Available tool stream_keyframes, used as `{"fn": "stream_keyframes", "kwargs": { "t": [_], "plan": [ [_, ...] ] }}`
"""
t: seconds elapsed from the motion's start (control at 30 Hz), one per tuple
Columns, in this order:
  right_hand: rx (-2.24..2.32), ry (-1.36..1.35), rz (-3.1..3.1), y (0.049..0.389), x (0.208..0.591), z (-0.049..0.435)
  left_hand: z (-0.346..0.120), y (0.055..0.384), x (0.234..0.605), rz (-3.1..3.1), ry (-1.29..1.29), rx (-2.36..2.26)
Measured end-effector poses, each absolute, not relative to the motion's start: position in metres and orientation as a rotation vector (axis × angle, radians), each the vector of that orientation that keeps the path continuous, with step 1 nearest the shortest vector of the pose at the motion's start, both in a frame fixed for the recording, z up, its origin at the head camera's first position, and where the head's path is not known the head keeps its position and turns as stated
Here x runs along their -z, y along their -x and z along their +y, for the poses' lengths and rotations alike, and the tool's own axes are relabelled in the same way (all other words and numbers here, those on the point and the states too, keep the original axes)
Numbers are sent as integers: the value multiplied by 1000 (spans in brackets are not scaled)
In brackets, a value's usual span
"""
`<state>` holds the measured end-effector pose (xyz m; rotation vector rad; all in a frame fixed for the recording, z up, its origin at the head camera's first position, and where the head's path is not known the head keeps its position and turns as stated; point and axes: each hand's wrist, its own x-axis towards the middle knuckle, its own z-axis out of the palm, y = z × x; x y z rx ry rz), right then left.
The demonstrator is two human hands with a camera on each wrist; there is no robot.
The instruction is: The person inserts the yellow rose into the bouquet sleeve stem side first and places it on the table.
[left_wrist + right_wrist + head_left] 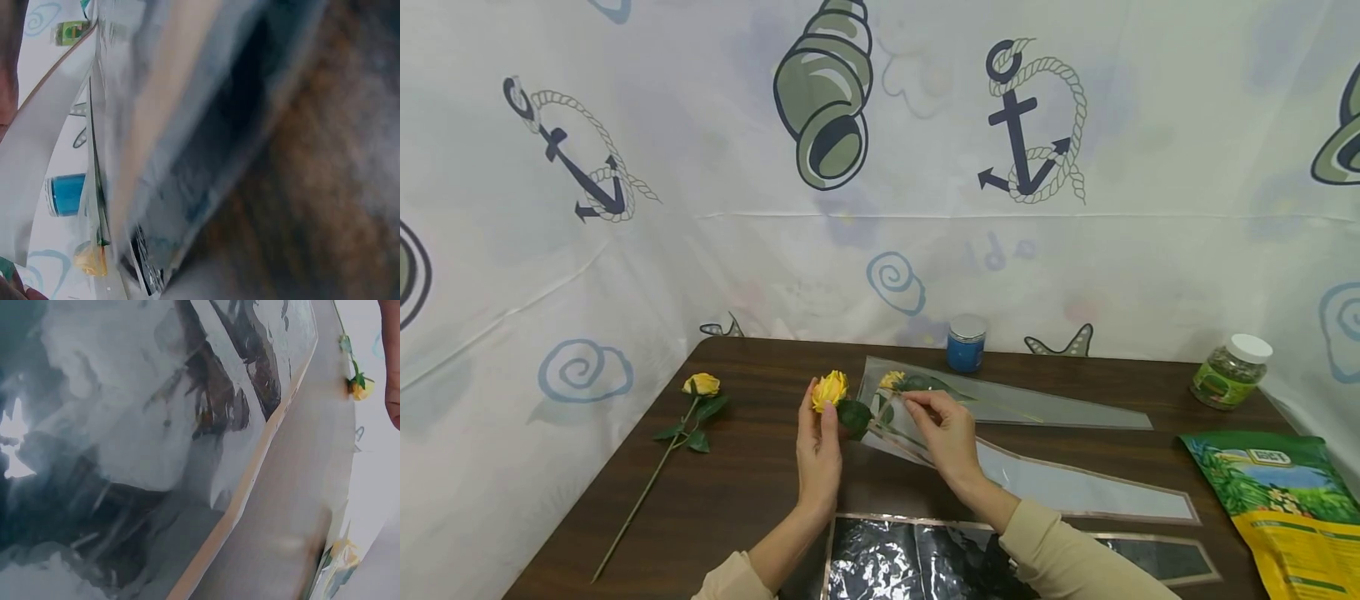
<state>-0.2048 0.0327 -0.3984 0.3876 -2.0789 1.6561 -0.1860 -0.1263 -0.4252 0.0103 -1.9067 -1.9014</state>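
My left hand [820, 458] holds a yellow artificial rose [830, 390] just below its bloom, thumb in front and fingers behind. The rose's green leaf [853, 418] overlaps the mouth of a tapered white flower sleeve [1097, 482] with a pinkish border. My right hand [949, 437] pinches the sleeve's edge near that mouth, thumb and index finger together. The lower stem is hidden by the sleeve and hand. Behind lies a clear sleeve [1075, 408] with another yellow rose [892, 380] inside. Black glossy sleeves [880, 562] lie below my forearms.
A loose yellow rose [702, 384] lies on the brown table [737, 500] at left. A blue jar [966, 343] stands at the back. At right are a white-lidded jar [1231, 372] and a green and yellow bag [1285, 508]. Patterned cloth [925, 150] hangs behind.
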Motion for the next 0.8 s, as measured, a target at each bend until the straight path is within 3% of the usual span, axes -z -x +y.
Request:
{"fn": "stream_keyframes", "kwargs": {
  "t": [0.57, 0.8],
  "plan": [
    [-1665, -442, -2079, 211, 411, 35, -127, 186, 426, -2049, -20, 1923],
    [-1626, -472, -2070, 195, 391, 32, -128, 183, 427, -2265, 38, 1755]
  ]
}}
